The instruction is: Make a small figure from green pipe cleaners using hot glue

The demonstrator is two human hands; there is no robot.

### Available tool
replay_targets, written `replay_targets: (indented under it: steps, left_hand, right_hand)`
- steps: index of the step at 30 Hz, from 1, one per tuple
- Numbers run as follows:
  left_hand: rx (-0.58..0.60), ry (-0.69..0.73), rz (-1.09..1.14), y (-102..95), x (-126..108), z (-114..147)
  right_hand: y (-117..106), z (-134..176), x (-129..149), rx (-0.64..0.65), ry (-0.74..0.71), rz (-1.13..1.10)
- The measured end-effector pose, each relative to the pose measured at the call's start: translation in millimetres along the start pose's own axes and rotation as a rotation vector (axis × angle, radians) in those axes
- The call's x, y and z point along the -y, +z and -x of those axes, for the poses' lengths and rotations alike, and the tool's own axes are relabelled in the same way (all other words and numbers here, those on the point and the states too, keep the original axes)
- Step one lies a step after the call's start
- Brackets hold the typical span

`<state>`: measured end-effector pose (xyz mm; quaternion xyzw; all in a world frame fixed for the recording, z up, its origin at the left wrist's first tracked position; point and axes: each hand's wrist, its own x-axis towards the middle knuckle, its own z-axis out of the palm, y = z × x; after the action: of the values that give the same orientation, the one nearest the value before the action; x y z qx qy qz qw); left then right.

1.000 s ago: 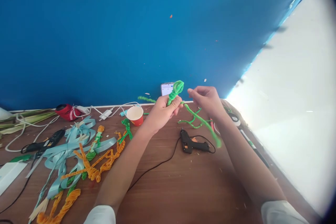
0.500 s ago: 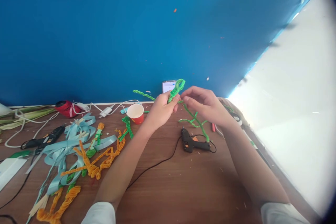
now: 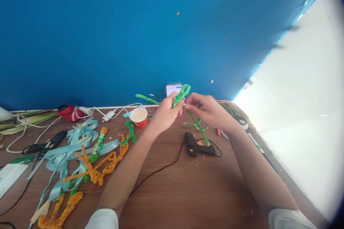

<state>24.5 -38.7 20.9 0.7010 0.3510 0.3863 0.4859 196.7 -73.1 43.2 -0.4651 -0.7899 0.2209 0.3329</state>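
Note:
Between the thumb and fingers of my left hand (image 3: 170, 111) is a bundle of bright green pipe cleaners (image 3: 184, 92), with a loop standing up above the thumb. One twisted green end sticks out to the left behind that hand. My right hand (image 3: 205, 109) is closed in a pinch just right of the bundle, its fingertips on a green pipe cleaner (image 3: 197, 124) whose long tail hangs down toward the table. Below the tail lies a black glue gun (image 3: 197, 146). A phone (image 3: 173, 88) leans against the wall behind my left hand.
A red and white paper cup (image 3: 139, 118) stands left of my hands. Orange twisted pipe cleaners (image 3: 94, 173) and light blue ribbon (image 3: 60, 159) spread over the table's left side. Another black glue gun (image 3: 51, 143) lies there. A blue wall (image 3: 120, 35) rises behind.
My right fingers have closed into a tighter pinch beside the bundle. The hanging green tail has swung a little to the left. My left hand keeps its hold.

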Motion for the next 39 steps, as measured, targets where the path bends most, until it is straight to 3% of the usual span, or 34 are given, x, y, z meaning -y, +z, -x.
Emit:
replay_targets:
  steps: [7,12,18,27,39]
  left_hand:
    - [-0.115,-0.061,0.112,-3.4,-4.6,0.8]
    - [-0.189,-0.112,0.239,-13.5,-5.0,-3.9]
    - [-0.170,-0.151,0.178,-16.4,-1.6,-6.3]
    - [-0.041,-0.091,0.187,-9.9,7.8,-9.7]
    - [-0.054,-0.090,0.054,-7.1,15.5,-13.3]
  right_hand:
    - [-0.7,-2.8,-15.1,-0.081,0.058,0.004]
    - [-2.7,-8.0,-31.4,-0.227,0.134,-0.058]
    - [-4.8,-9.1,-35.1,-0.447,0.101,-0.269]
    - [-8.7,-5.4,-23.7,-0.647,0.006,-0.353]
    - [-3.1,-1.3,-11.9,-0.605,-0.037,-0.432]
